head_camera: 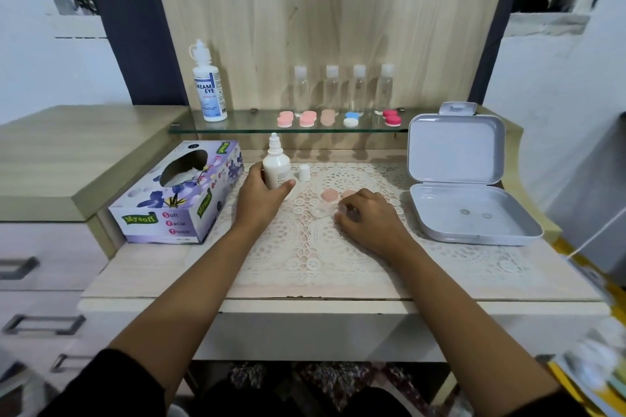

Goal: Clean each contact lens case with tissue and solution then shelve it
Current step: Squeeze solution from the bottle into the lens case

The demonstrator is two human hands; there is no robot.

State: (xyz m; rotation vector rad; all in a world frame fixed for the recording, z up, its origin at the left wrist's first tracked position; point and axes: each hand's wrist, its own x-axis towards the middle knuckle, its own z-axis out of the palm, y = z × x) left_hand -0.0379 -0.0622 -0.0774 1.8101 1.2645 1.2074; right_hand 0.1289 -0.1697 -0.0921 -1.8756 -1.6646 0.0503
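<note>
On the lace mat (305, 247), the clear lens case (320, 211) lies near the middle, its two peach lids (329, 195) off and just behind it. The right hand (367, 218) has its fingers curled over the case's right end, holding it against the mat. The left hand (261, 195), at the mat's back left, grips a small white bottle (277, 167) standing upright. The bottle's cap (304, 173) stands just beside it. A tissue box (179, 193) sits off the mat's left edge.
</note>
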